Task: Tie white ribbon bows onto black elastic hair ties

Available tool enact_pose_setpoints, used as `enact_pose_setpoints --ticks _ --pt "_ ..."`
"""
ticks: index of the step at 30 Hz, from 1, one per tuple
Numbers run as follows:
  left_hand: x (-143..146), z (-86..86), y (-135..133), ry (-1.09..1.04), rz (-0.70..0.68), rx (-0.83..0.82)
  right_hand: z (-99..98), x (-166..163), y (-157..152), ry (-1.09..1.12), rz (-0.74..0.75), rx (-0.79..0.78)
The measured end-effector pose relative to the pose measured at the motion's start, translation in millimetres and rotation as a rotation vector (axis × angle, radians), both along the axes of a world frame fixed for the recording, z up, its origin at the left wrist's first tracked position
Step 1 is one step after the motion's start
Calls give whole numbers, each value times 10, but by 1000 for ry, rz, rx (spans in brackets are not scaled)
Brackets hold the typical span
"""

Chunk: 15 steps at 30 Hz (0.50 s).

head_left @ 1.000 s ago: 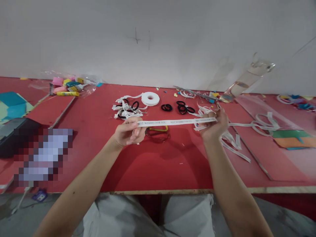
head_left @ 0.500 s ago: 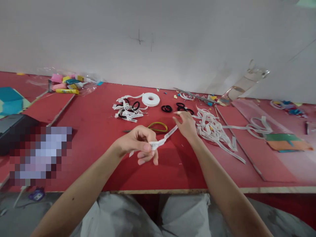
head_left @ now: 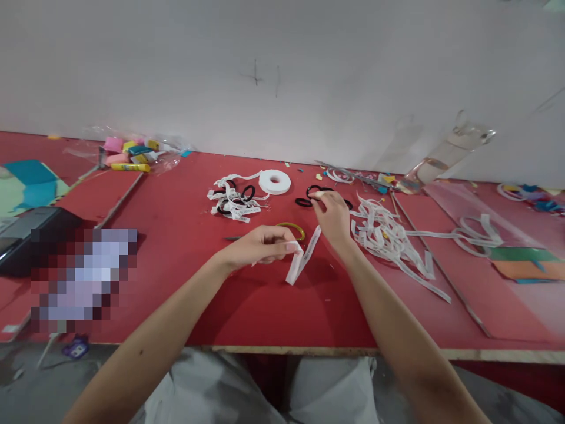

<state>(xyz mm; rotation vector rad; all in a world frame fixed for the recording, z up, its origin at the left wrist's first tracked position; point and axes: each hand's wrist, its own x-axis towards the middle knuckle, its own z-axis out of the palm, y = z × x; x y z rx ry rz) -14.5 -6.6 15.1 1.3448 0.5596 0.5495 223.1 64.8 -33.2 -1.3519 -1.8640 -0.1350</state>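
Observation:
My left hand (head_left: pixel 261 246) is closed in a pinch on a white printed ribbon strip (head_left: pixel 303 261), which hangs folded below its fingertips over the red table (head_left: pixel 185 247). My right hand (head_left: pixel 332 215) reaches further back and pinches a black hair tie (head_left: pixel 314 192) among a few more black hair ties (head_left: pixel 303 202). A yellow-green loop (head_left: pixel 293 227) lies on the table between my two hands.
A white ribbon roll (head_left: pixel 274 181) and a pile of ribbon-tied hair ties (head_left: pixel 233 201) lie at the back. Cut ribbon strips (head_left: pixel 388 235) are heaped to the right. Coloured markers in plastic (head_left: pixel 128 155) sit at back left, coloured paper sheets (head_left: pixel 525 262) at right.
The ribbon was stretched between both hands; my right hand let it go and moved back to the black hair ties. My left hand lowered with the ribbon, which now hangs folded.

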Motion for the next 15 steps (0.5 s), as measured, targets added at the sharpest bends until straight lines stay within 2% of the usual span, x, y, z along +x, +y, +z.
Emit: enact_pose_setpoints --ticks 5,9,11,15 --pt "-49 -95 63 -119 46 29 97 -201 -414 259 261 -58" --pt "-81 -124 79 -154 80 51 60 -384 -668 405 568 -255" --pt "-102 -111 78 -174 101 68 41 -434 -734 471 651 -358" --pt "-131 -98 88 -164 185 123 20 -469 -781 408 798 -456"
